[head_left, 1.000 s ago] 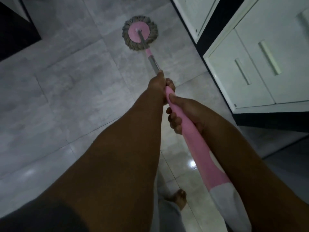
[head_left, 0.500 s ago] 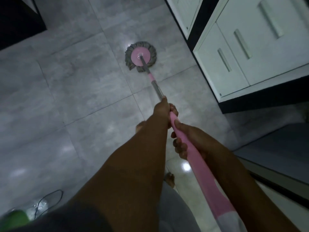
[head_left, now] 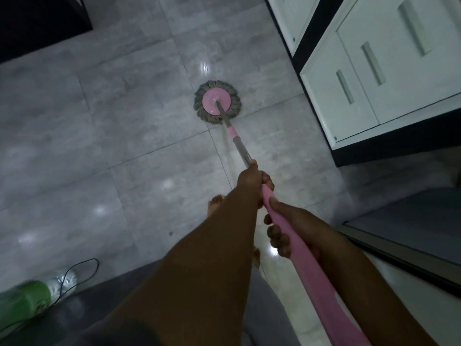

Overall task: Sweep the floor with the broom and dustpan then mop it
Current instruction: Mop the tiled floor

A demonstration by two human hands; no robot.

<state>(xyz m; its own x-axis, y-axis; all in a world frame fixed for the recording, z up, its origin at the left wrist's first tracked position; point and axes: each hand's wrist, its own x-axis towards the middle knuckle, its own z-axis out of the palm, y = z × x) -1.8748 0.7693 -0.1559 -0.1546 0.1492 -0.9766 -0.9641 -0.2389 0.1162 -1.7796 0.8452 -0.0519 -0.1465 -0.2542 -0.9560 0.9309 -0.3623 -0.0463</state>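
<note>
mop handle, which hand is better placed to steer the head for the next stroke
Probably left: the left hand holds the mop handle lower, nearer the mop head; the right hand holds it higher up.

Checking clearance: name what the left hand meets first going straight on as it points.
The left hand points along the mop pole; likely the mop head on the floor first, depth unclear.

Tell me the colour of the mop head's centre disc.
Pink disc, grey fringe; head view.
</note>
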